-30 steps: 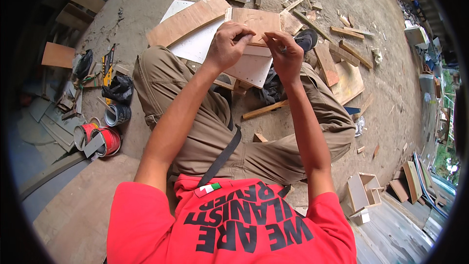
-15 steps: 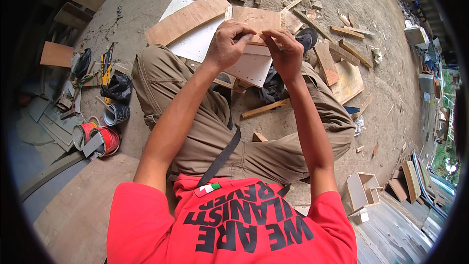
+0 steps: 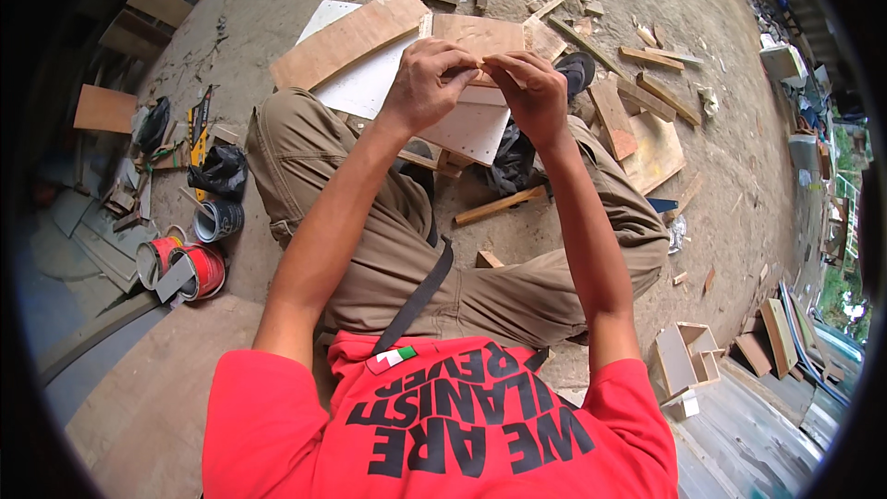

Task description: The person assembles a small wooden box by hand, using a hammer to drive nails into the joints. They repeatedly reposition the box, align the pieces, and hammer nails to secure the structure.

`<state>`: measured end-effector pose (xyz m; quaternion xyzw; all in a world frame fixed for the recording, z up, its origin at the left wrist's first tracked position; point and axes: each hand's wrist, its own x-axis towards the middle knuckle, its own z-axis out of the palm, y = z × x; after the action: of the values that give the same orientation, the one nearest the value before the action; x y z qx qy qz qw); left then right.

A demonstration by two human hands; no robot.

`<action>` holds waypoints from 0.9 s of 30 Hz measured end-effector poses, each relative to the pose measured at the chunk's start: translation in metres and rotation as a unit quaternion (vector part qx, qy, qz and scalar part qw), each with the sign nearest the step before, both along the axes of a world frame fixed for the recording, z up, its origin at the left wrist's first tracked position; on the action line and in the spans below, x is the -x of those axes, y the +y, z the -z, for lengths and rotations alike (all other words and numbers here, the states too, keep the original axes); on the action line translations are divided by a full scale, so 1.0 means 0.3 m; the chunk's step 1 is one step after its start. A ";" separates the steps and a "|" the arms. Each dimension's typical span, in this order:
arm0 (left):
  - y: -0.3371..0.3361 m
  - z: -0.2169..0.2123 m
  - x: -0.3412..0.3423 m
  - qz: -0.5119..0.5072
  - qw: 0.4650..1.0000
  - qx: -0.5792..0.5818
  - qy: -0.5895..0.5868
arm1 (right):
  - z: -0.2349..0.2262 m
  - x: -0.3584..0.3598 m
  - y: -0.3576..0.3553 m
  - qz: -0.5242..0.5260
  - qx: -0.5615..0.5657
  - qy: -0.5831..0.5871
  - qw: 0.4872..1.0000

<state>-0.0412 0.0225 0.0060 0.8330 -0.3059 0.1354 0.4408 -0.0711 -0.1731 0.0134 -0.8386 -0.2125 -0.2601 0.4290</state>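
Note:
My left hand (image 3: 423, 83) and my right hand (image 3: 536, 92) meet at the fingertips, each closed in a pinch. Anything between the fingers is too small to make out. Just beneath and beyond them is a light brown wooden board (image 3: 480, 34), partly covered by the hands. A white board with small holes (image 3: 469, 132) shows below the fingers, between my legs. To the left of my left hand, a long plywood plank (image 3: 351, 37) lies across another white panel (image 3: 356, 88).
Wood offcuts (image 3: 651, 97) litter the ground ahead and right. Paint cans (image 3: 201, 270), a black plastic bag (image 3: 220, 171) and a yellow-black saw (image 3: 200, 125) sit at left. A small compartmented wooden box (image 3: 682, 360) stands at lower right. A wood strip (image 3: 499, 206) lies between my legs.
My right hand has shifted slightly left, and its fingertips now come together with those of my left hand. The left hand stays nearly in place, still pinched.

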 end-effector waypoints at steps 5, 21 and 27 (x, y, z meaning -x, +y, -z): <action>-0.010 0.010 -0.016 -0.004 1.000 -0.008 -0.019 | 0.007 -0.004 0.003 0.000 0.014 -0.013 1.000; -0.033 0.036 0.012 -0.032 0.998 -0.002 -0.054 | 0.553 0.200 -0.247 0.500 -0.298 0.146 0.800; -0.009 0.045 0.019 -0.047 0.995 -0.024 -0.088 | 1.013 0.500 -0.028 0.386 -0.246 0.779 0.429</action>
<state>-0.0470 0.0196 -0.0075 0.8419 -0.3066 0.2211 0.3851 -0.2210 -0.1815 -0.2906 -0.5384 0.6308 0.3237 0.4554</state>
